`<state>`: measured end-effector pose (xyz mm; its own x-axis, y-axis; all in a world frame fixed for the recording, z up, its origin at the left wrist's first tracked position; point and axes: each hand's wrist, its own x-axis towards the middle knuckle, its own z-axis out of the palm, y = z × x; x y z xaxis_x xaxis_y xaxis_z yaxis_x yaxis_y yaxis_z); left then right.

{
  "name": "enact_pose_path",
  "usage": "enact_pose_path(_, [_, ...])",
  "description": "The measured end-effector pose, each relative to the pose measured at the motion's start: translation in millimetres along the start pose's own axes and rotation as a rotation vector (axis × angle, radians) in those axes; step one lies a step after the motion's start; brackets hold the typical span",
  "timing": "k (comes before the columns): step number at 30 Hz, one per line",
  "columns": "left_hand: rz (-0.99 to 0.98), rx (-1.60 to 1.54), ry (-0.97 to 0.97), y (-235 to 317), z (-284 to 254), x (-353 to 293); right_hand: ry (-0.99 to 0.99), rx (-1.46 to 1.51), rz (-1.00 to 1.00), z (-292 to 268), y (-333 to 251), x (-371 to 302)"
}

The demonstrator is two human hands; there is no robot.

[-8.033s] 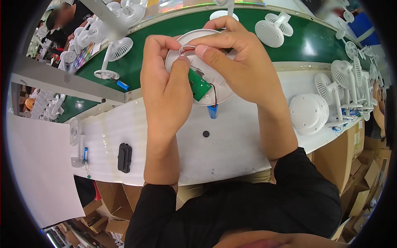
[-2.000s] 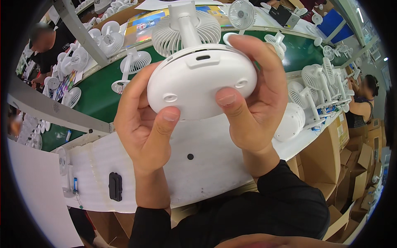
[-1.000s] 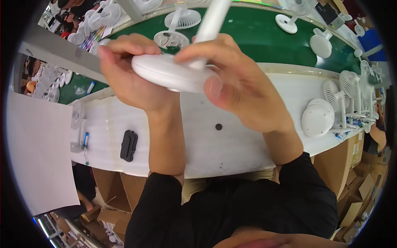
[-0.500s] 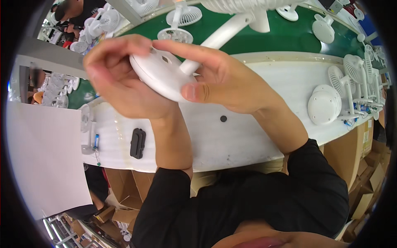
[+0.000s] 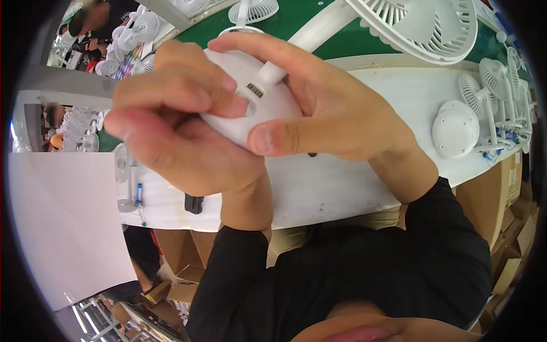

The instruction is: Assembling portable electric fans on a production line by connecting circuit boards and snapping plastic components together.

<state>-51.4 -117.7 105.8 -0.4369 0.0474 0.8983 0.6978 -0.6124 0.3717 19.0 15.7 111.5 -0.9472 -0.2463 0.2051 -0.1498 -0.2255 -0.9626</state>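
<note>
A white desk fan [image 5: 273, 105] is held up in front of me, its rounded base tilted so that a small dark slot and an oval recess show. My right hand [image 5: 342, 111] wraps round the base beside the stem, thumb on the near edge and fingers along the far side. Bent fingers of my left hand [image 5: 176, 108] press on the base at the oval recess, while its palm lies against the edge. Whether those fingertips pinch a small part cannot be made out. From the stem, the round fan grille [image 5: 430, 28] reaches to the upper right.
Below my hands lies a white worktable [image 5: 336, 188] with a black oblong part [image 5: 194, 203] and a small black disc [image 5: 312, 154]. White round bases [image 5: 456, 131] and several fans [image 5: 496, 80] stand right. Beyond runs a green belt [image 5: 373, 43]; a white panel [image 5: 62, 222] is left.
The fan has turned, bringing the slotted face of its base towards me and its grille lower into view. My left fingers have moved from the base's far edge onto that face.
</note>
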Motion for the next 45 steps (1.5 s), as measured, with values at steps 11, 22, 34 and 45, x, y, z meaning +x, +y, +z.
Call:
enact_pose_path(11, [-0.184, -0.278, 0.219, -14.3, 8.6, -14.2, -0.048, 0.063, -0.213, -8.5, 30.0, -5.0])
enact_pose_path(22, [-0.135, -0.010, 0.275, -10.3, 28.9, -8.7, -0.116, -0.222, -0.361, -19.0, 22.3, 2.5])
enact_pose_path(34, [-0.310, -0.110, 0.176, -20.2, 0.5, -19.0, -0.022, 0.046, -0.291, -3.3, 52.0, 22.2])
enact_pose_path(45, [-0.181, -0.113, 0.085, -17.4, 22.6, 7.5, 0.004, 0.003, -0.139, -16.1, 4.8, 3.5])
